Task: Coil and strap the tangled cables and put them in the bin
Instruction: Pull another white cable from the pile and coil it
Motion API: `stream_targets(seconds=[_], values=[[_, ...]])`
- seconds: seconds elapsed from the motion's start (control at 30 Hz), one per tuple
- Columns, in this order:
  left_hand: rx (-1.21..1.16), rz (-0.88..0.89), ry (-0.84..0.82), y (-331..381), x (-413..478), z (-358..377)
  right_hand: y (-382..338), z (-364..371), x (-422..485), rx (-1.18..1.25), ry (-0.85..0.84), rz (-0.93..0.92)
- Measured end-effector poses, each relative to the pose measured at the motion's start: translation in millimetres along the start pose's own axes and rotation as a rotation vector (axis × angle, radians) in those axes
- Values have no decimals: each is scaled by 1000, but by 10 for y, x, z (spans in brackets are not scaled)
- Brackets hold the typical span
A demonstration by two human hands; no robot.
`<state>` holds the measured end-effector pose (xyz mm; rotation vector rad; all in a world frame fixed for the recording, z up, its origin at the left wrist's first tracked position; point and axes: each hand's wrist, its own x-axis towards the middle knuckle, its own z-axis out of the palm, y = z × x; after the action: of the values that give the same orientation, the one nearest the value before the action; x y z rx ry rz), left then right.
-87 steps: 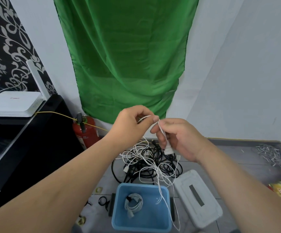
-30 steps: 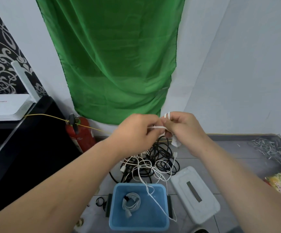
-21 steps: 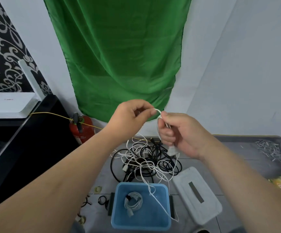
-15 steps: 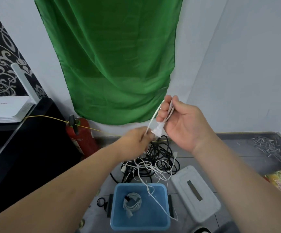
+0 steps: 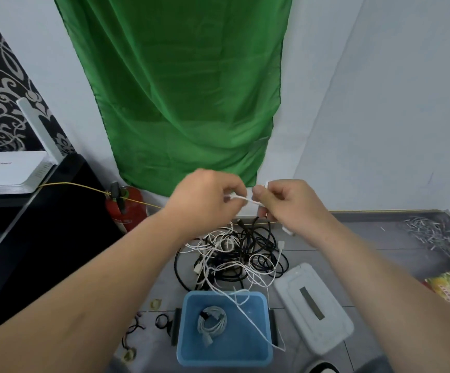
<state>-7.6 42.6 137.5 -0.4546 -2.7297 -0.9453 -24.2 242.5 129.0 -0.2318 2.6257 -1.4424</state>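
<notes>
Both hands are raised above and beyond the blue bin (image 5: 232, 345), which stands open on the floor. The left hand (image 5: 205, 200) and the right hand (image 5: 288, 205) are close together, each with its fingers (image 5: 236, 188) curled and pinching a thin white cable (image 5: 245, 199), a short stretch of which runs taut between them. A white plug end shows below the right hand. A loose strand of white cable lies across the right part of the bin and hangs over its near right corner.

Inside the bin, left of its middle, lies one coiled pale cable (image 5: 212, 323). Just behind the bin, the tangled pile (image 5: 234, 257) of black and white cables sits on the floor. The white lid (image 5: 315, 310) lies just right of the bin. Far behind the bin to the left, a red fire extinguisher (image 5: 127, 208) stands against the wall.
</notes>
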Motion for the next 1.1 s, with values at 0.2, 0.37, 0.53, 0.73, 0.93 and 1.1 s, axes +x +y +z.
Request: stream_targets(seconds=[0.2, 0.37, 0.53, 0.73, 0.93, 1.1], values=[[-503, -344, 105, -109, 103, -92, -80, 105, -60, 364, -332, 107], [-546, -544, -34, -253, -1, 208, -307, 120, -74, 1079, -406, 167], [-146, -303, -454, -141, -187, 512, -218, 59, 87, 1381, -22, 206], [123, -33, -569, 269, -288, 515, 22, 15, 158, 1038, 149, 227], [116, 87, -264, 134, -87, 129, 99, 1, 14, 284, 26, 15], [34, 175, -11, -109, 46, -62, -63, 116, -19, 149, -190, 57]])
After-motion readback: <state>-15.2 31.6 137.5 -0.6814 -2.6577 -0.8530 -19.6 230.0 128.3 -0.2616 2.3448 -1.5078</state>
